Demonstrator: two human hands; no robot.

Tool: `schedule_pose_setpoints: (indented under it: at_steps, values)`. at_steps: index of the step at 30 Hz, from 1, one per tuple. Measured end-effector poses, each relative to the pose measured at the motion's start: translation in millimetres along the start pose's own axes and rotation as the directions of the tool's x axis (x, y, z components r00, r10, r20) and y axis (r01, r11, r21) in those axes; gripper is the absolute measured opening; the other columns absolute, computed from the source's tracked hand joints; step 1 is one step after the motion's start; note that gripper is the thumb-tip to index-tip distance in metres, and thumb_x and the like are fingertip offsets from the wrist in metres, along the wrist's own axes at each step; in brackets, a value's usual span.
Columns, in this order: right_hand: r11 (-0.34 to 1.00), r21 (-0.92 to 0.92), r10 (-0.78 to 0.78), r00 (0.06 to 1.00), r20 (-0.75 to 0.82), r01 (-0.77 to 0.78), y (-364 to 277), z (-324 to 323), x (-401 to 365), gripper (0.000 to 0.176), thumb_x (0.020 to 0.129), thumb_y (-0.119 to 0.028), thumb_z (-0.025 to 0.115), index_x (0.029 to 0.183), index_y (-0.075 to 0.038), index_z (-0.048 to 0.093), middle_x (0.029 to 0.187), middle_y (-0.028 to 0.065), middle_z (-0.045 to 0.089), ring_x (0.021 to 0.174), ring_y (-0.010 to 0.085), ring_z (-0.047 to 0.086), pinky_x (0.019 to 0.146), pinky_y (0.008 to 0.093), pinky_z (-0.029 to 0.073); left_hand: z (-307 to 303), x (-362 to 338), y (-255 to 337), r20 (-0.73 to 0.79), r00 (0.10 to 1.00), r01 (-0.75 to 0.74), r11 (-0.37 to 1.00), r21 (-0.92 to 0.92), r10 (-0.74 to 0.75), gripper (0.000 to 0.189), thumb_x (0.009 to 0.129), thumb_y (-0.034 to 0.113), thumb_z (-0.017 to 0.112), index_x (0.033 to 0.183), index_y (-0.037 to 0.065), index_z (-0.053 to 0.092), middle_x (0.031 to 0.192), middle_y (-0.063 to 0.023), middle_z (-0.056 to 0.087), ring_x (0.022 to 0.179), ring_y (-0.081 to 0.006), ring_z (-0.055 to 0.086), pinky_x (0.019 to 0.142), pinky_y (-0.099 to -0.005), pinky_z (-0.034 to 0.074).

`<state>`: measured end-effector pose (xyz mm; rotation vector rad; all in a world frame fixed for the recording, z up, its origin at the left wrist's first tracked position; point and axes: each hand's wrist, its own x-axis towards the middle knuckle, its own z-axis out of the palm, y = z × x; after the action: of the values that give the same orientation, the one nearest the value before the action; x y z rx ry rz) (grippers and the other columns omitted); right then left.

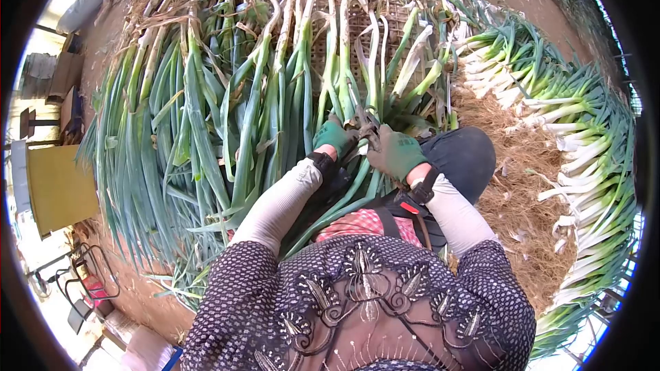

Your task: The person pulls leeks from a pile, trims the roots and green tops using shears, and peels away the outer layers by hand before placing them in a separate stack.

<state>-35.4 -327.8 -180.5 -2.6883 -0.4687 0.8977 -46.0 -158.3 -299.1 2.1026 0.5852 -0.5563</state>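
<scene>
My left hand (335, 136), in a green glove, is closed around a large green onion (363, 170) in front of my lap. My right hand (397, 153), gloved too, grips the same onion close beside it, with fingers bent inward. Dark, dirty strands show between the two hands. The onion's green leaves trail down toward my lap; its other end is partly hidden by the gloves. Just beyond my hands, several untrimmed green onions (302, 62) lie with their dry, root-side ends away from me.
A wide pile of long onions (148, 130) spreads to the left. At the right, cleaned onions (584, 158) with white stems lie in a curved row around a heap of brown roots and peel (509, 185). A yellow panel (62, 185) stands at far left. A slatted crate (368, 24) shows beneath the onions.
</scene>
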Motion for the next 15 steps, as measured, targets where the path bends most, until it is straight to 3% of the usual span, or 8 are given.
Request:
schedule_pose_setpoints:
  at_steps: [6, 8, 9, 12, 15]
  values:
    - [0.998, -0.052, -0.034, 0.998, -0.049, 0.032, -15.9, 7.1, 9.1, 0.053, 0.078, -0.035, 0.064, 0.111, 0.006, 0.057, 0.102, 0.0280, 0.065, 0.098, 0.0409, 0.065, 0.088, 0.0463, 0.051, 0.1, 4.9, -8.2, -0.028, 0.999, -0.015, 0.998, 0.056, 0.016, 0.092, 0.068, 0.063, 0.074, 0.132, 0.001, 0.049, 0.115, -0.0251, 0.064, 0.107, -0.0388, 0.063, 0.091, -0.0454, 0.050]
    - [0.998, -0.038, 0.053, 0.999, 0.009, -0.052, -21.0, 6.7, 5.3, 0.053, 0.078, -0.035, 0.064, 0.111, 0.005, 0.058, 0.103, 0.0284, 0.065, 0.099, 0.0403, 0.065, 0.088, 0.0459, 0.051, -7.5, -1.5, -0.3, -0.014, 1.000, -0.004, 0.998, 0.064, 0.005, 0.089, 0.068, 0.062, 0.074, 0.129, 0.001, 0.051, 0.111, -0.0252, 0.065, 0.105, -0.0389, 0.064, 0.090, -0.0457, 0.051]
    - [0.995, -0.033, 0.097, 0.995, 0.036, -0.095, -22.8, 5.8, 4.5, 0.052, 0.078, -0.035, 0.065, 0.111, 0.005, 0.058, 0.103, 0.0285, 0.065, 0.099, 0.0400, 0.065, 0.088, 0.0457, 0.051, -8.5, -2.5, 1.8, -0.018, 1.000, -0.005, 0.999, 0.053, 0.006, 0.088, 0.068, 0.060, 0.074, 0.129, 0.001, 0.051, 0.111, -0.0252, 0.066, 0.104, -0.0390, 0.064, 0.089, -0.0458, 0.051]
    - [0.996, -0.055, 0.059, 0.996, -0.073, -0.063, -19.0, 12.4, 13.7, 0.055, 0.077, -0.036, 0.066, 0.113, 0.005, 0.057, 0.103, 0.0285, 0.066, 0.098, 0.0400, 0.066, 0.089, 0.0448, 0.051, -8.3, -6.5, 3.9, -0.020, 1.000, -0.016, 1.000, 0.023, 0.017, 0.082, 0.070, 0.054, 0.074, 0.129, 0.002, 0.051, 0.110, -0.0251, 0.066, 0.103, -0.0391, 0.065, 0.089, -0.0460, 0.051]
    - [0.991, -0.046, 0.122, 0.992, -0.025, -0.123, -26.0, -4.1, 38.3, 0.058, 0.077, -0.039, 0.067, 0.112, 0.006, 0.058, 0.105, 0.0287, 0.066, 0.101, 0.0397, 0.065, 0.090, 0.0434, 0.051, -8.6, -8.8, 0.3, -0.018, 0.999, -0.034, 0.999, 0.020, 0.034, 0.075, 0.073, 0.049, 0.071, 0.130, 0.003, 0.051, 0.112, -0.0251, 0.065, 0.104, -0.0388, 0.064, 0.090, -0.0458, 0.050]
